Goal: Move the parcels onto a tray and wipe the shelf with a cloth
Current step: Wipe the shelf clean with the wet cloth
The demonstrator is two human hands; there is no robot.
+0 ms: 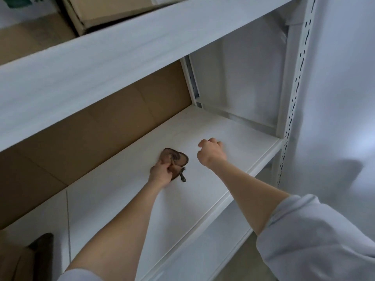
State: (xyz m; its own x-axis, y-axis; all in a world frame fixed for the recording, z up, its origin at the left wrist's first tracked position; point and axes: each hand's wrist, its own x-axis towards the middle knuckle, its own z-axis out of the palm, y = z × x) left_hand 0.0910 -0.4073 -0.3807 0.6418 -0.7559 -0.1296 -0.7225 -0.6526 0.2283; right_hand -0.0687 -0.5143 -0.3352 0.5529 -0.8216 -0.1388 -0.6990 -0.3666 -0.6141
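Cloth (176, 159), brown and bunched, lies on the white shelf (239, 136), toward its back edge. Your left hand (160, 173) grasps it, fingers curled into the fabric. Your right hand (212, 152) is clenched just beside the cloth and holds nothing. A cardboard box (121, 9) sits on the level above.

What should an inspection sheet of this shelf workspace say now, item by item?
Surface: white shelf, a seam at its left part.
Job's things: brown cloth bunched on the shelf; no parcels or tray seen.
Clutter: dark object at lower left, unclear what.
Hands: left hand grips the cloth; right hand is a fist holding nothing, beside the cloth.
Cables: nothing seen.
Surroundings: cardboard box on the upper shelf; cardboard panel behind; slotted upright at right.
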